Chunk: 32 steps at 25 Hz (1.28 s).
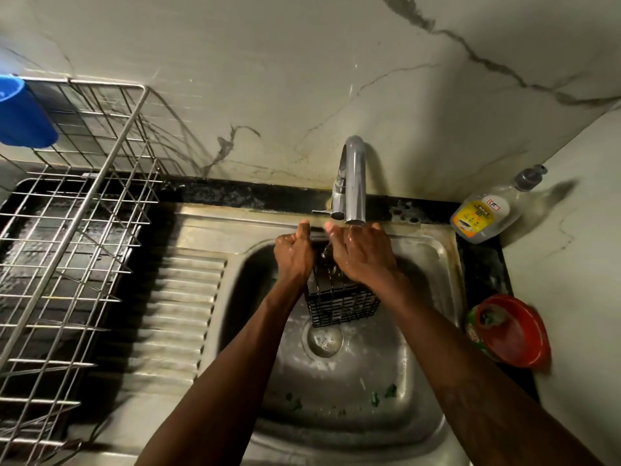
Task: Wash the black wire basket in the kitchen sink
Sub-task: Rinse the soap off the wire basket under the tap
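Close against the sink rim (252, 227), the left hand (294, 257) grips the basket (339, 307).

Readable print is only on the soap bottle (484, 216) at the back-right corner of the sink (449, 253): its yellow label (471, 219), upside down, shows approx. "GEL", w/ a small red-white logo (493, 206) beside it, other lines too blurred.

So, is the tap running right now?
On: water splashes onto the black wire basket held beneath the tap, over the sink.
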Each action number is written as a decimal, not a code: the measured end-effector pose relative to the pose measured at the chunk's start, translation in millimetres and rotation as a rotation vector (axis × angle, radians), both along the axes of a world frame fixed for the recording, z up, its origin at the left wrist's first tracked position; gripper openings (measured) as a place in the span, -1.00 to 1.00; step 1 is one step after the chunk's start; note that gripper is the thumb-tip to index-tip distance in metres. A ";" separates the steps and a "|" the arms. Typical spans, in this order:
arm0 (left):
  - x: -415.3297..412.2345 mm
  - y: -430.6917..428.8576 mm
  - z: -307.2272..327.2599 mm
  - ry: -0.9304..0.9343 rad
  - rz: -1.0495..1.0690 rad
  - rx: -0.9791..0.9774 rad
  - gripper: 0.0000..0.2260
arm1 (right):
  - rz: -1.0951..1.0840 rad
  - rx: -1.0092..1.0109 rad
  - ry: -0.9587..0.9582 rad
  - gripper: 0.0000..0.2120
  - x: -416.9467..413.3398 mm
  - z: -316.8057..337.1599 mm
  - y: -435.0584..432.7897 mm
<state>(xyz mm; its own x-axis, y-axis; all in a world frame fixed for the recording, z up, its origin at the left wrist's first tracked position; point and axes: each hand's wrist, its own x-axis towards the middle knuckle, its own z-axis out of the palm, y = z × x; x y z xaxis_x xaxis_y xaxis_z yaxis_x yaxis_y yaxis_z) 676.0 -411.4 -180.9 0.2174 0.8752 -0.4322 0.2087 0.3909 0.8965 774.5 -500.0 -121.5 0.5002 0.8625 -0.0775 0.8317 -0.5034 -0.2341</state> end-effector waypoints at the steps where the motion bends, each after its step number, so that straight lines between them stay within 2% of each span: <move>1: -1.6 -1.6 -1.3 -0.003 -0.014 0.042 -0.51 | -0.075 -0.070 -0.006 -0.43 0.9 5.6 9.0; 3: -2.7 -3.3 6.6 0.003 -0.008 0.107 -0.53 | -0.216 -0.205 -0.076 -0.43 -1.3 10.3 25.3; 5: -1.5 -1.3 9.9 0.000 -0.019 0.141 -0.50 | -0.225 -0.173 -0.095 -0.45 -15.5 6.4 31.7; 8: -4.5 5.4 5.4 -0.038 0.014 0.110 -0.49 | 0.051 0.071 -0.086 -0.53 -44.1 0.3 19.0; 10: -9.3 7.6 -0.5 -0.052 0.029 0.099 -0.50 | 0.203 0.055 -0.110 -0.53 -32.1 -5.9 4.0; 12: -10.7 7.5 -1.8 -0.082 0.017 0.091 -0.54 | 0.075 0.016 -0.082 -0.45 -0.9 -12.0 -7.4; 14: -9.0 5.3 0.4 -0.101 -0.012 0.090 -0.63 | -0.156 0.056 0.061 -0.46 24.6 -11.3 -12.5; 17: -3.6 3.7 7.8 -0.097 -0.051 0.106 -0.60 | -0.270 -0.016 0.006 -0.48 6.8 -3.5 -0.5; 19: -3.3 6.5 8.1 -0.082 -0.033 0.112 -0.56 | -0.165 -0.106 -0.089 -0.58 -31.4 -5.6 12.1; 22: -10.9 10.4 4.7 -0.113 -0.023 0.070 -0.59 | 0.059 0.019 -0.209 -0.63 -59.1 -9.3 17.5; 24: -24.1 10.4 3.6 -0.152 -0.027 0.051 -0.62 | 0.134 0.088 -0.184 -0.54 -41.3 -4.2 13.0; 27: -35.8 11.9 7.1 -0.185 -0.017 0.042 -0.71 | -0.021 0.040 0.047 -0.40 -1.6 4.2 11.0; 28: -38.0 11.7 11.2 -0.152 -0.029 0.063 -0.75 | -0.069 0.071 0.144 -0.43 5.2 2.8 11.4; 29: -38.7 10.9 16.5 -0.131 -0.057 0.122 -0.68 | -0.115 0.116 0.188 -0.46 5.6 -0.6 11.3; 31: -39.5 7.6 21.8 -0.053 -0.223 0.364 -0.55 | -0.196 0.160 0.090 -0.50 -1.8 -2.0 14.2; 32: -38.5 4.4 22.8 0.048 -0.332 0.495 -0.48 | -0.219 0.137 0.011 -0.51 -7.5 -0.5 15.4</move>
<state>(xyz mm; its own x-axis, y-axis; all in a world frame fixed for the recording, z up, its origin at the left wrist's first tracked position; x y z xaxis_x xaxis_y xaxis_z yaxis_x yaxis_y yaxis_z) 637.5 -407.0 -158.1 0.5041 0.8636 -0.0064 0.2932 -0.1641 0.9419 767.0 -484.6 -122.0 0.6760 0.7364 0.0264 0.7035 -0.6343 -0.3207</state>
